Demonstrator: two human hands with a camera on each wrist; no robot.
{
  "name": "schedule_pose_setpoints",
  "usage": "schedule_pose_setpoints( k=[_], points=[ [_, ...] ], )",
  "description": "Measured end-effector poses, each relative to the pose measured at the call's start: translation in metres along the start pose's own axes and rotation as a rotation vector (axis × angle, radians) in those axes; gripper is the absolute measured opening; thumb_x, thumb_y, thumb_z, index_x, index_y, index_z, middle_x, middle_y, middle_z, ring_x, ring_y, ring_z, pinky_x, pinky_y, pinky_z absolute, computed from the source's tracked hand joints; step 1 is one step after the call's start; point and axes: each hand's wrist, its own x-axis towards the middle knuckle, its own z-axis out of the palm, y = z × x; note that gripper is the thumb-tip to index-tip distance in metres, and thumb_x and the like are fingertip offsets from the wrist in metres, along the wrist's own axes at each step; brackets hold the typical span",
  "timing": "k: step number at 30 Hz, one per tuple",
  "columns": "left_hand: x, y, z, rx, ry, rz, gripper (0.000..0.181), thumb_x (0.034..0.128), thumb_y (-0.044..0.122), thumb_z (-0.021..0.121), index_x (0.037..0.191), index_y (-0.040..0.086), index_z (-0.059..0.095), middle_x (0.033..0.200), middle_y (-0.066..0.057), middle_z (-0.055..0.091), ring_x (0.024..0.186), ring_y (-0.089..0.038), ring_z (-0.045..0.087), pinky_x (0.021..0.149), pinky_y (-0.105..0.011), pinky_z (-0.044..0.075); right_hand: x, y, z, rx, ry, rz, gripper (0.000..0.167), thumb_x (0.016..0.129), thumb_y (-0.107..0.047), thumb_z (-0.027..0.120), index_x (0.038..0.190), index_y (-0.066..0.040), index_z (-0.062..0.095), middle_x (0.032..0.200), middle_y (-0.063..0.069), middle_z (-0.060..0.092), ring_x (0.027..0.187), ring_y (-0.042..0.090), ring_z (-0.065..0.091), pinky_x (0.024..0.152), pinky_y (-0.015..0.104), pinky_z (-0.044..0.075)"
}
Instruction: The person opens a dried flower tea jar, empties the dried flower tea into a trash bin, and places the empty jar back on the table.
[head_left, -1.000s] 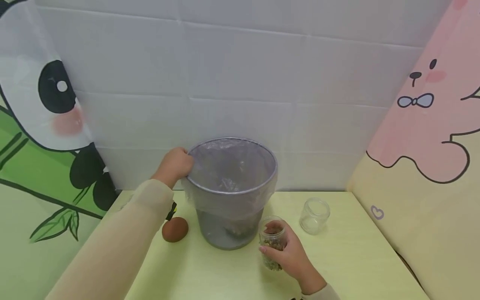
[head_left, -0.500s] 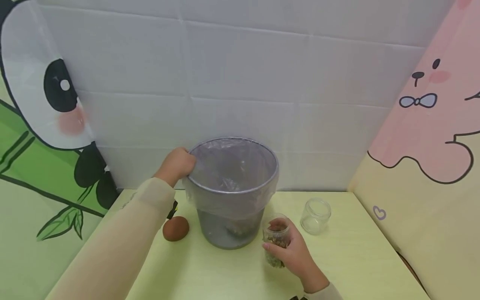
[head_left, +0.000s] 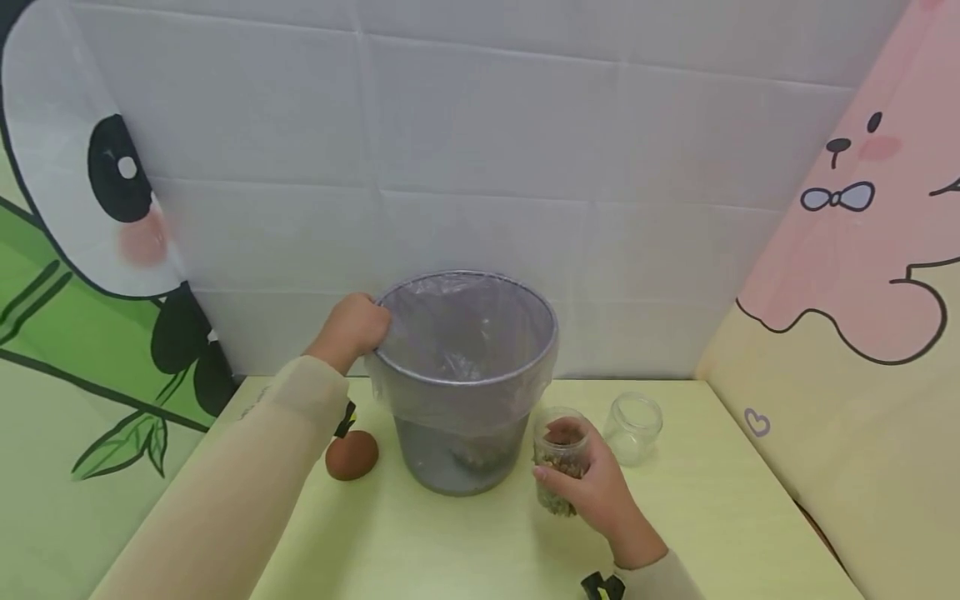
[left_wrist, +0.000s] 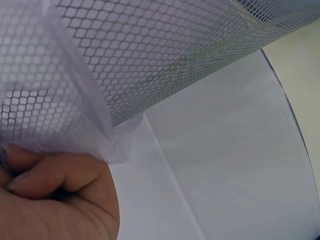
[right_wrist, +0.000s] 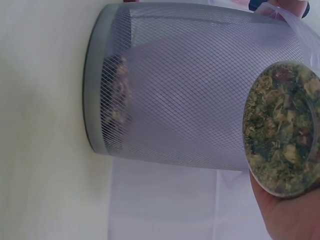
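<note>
A grey mesh wastebasket (head_left: 457, 467) stands on the table, lined with a translucent plastic bag (head_left: 465, 408) folded over its rim. My left hand (head_left: 351, 332) grips the rim and bag at the left; in the left wrist view its fingers (left_wrist: 55, 172) are curled at the bag's edge. My right hand (head_left: 596, 483) holds a clear jar (head_left: 558, 467) off the table, right of the wastebasket. Dried flowers and herbs fill much of the jar, and show through its base in the right wrist view. The jar is lidless and nearly upright. Dried bits (right_wrist: 117, 95) show through the mesh low in the wastebasket.
A second clear glass jar (head_left: 632, 425) stands behind my right hand, partly covered by it. A reddish-brown rounded object (head_left: 352, 455) lies left of the wastebasket, beside my left sleeve. The pale yellow table (head_left: 442, 550) ends at a white wall covering (head_left: 480, 167).
My right hand has lifted the jar of dried flowers slightly and shifted it rightward, away from the wastebasket. The left hand keeps its grip on the rim.
</note>
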Motion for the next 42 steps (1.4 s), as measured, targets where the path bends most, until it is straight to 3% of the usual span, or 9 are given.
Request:
schedule_pose_setpoints(
  k=[8,15,21,26,33,42],
  points=[
    [0.002,-0.003,0.004,-0.011,-0.001,-0.011,0.058,0.1027,0.022,0.030,0.148,-0.014,0.039,0.139,-0.030,0.052,0.112,-0.040,0.054,0.098,-0.054,0.045,0.011,-0.018,-0.017,-0.086,-0.015,-0.008,0.052,0.088,-0.008,0.080,0.131,-0.004,0.052,0.122,0.017,0.058,0.104,0.024,0.064,0.082,0.035,0.058],
    [0.000,-0.003,0.004,-0.027,0.011,-0.015,0.058,0.1012,0.020,0.031,0.146,-0.014,0.042,0.136,-0.030,0.054,0.117,-0.042,0.055,0.103,-0.056,0.044,0.024,-0.036,-0.034,-0.204,-0.084,-0.019,0.055,0.089,-0.015,0.083,0.134,-0.008,0.051,0.121,0.011,0.060,0.089,0.020,0.065,0.072,0.031,0.057],
    [-0.001,-0.003,0.003,-0.016,0.005,-0.007,0.056,0.1015,0.020,0.031,0.145,-0.014,0.043,0.136,-0.030,0.053,0.113,-0.040,0.055,0.100,-0.055,0.045,0.040,-0.055,-0.048,-0.303,-0.087,0.028,0.058,0.088,-0.023,0.084,0.134,-0.010,0.052,0.123,0.007,0.059,0.088,0.023,0.062,0.071,0.032,0.055],
    [-0.001,-0.002,0.002,-0.008,-0.004,-0.005,0.057,0.1023,0.020,0.030,0.146,-0.013,0.041,0.139,-0.030,0.051,0.115,-0.041,0.054,0.101,-0.056,0.044,0.059,-0.070,-0.061,-0.371,-0.073,0.052,0.057,0.087,-0.031,0.085,0.132,-0.014,0.053,0.120,0.007,0.059,0.091,0.026,0.061,0.075,0.037,0.055],
    [0.000,0.000,0.002,0.013,-0.002,-0.003,0.056,0.1017,0.020,0.029,0.144,-0.014,0.043,0.139,-0.030,0.051,0.115,-0.041,0.053,0.102,-0.055,0.044,0.090,-0.090,-0.076,-0.482,-0.065,0.064,0.060,0.087,-0.041,0.084,0.133,-0.017,0.054,0.104,0.009,0.063,0.088,0.025,0.060,0.076,0.040,0.053],
    [0.001,0.001,0.000,0.015,0.005,0.000,0.057,0.1015,0.019,0.029,0.146,-0.014,0.041,0.142,-0.030,0.049,0.115,-0.041,0.054,0.100,-0.055,0.044,0.124,-0.112,-0.084,-0.569,-0.058,0.073,0.065,0.087,-0.046,0.082,0.133,-0.014,0.050,0.097,0.010,0.060,0.084,0.026,0.055,0.073,0.041,0.049]
  ],
)
